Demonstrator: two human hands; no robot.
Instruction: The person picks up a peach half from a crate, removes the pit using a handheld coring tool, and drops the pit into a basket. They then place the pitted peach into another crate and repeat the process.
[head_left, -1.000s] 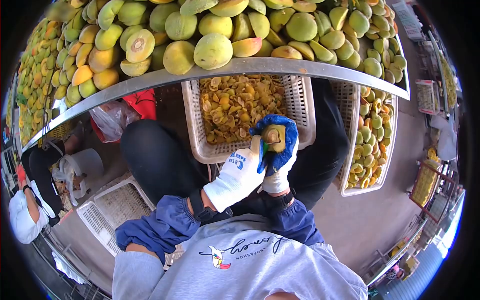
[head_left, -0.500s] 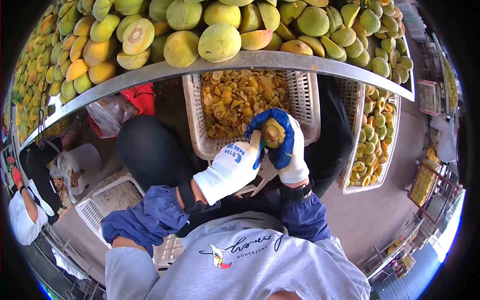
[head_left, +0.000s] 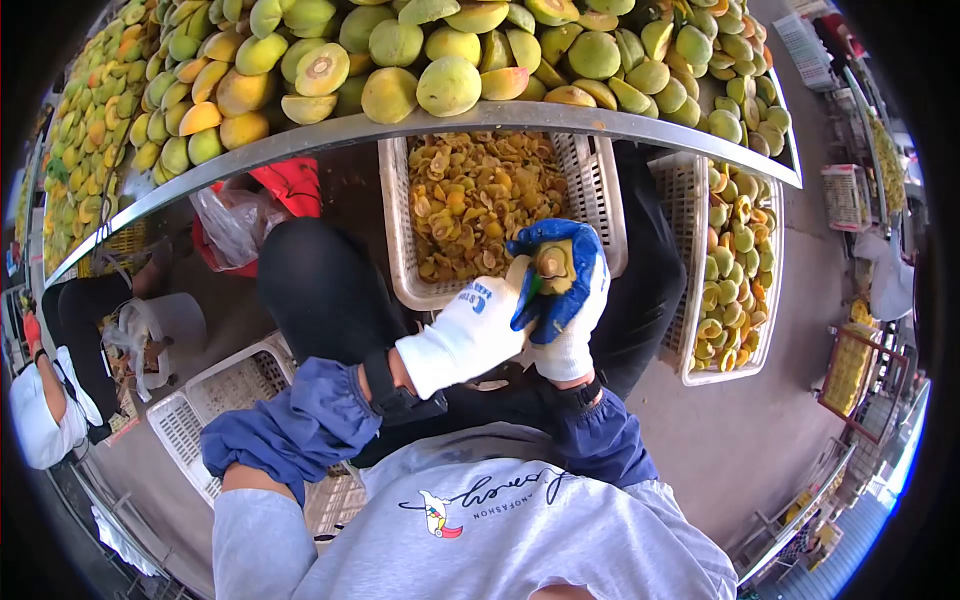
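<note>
In the head view my right hand (head_left: 572, 300), in a white glove with a blue-coated palm, is wrapped round a peach half (head_left: 553, 262). Its cut face, with the stone in the middle, is turned up. My left hand (head_left: 475, 325), gloved in white, is closed against the right palm, its thumb by the fruit. A bit of green shows between the hands; what the left fingers grip is hidden. Just beyond them stands a white crate (head_left: 397, 230) holding cut-out stones and scraps (head_left: 485, 195).
A metal-edged table (head_left: 480, 118) heaped with green-yellow peaches (head_left: 450, 85) runs across the front. To the right is a crate (head_left: 690, 280) of pitted halves (head_left: 735, 265). Another crate (head_left: 180, 435) and a red bag (head_left: 290, 185) are on the left, near another person's arm (head_left: 45, 385).
The peach half in my right hand has turned slightly, and both hands have shifted a little in the picture. The whole scene has also shifted as my head moved.
</note>
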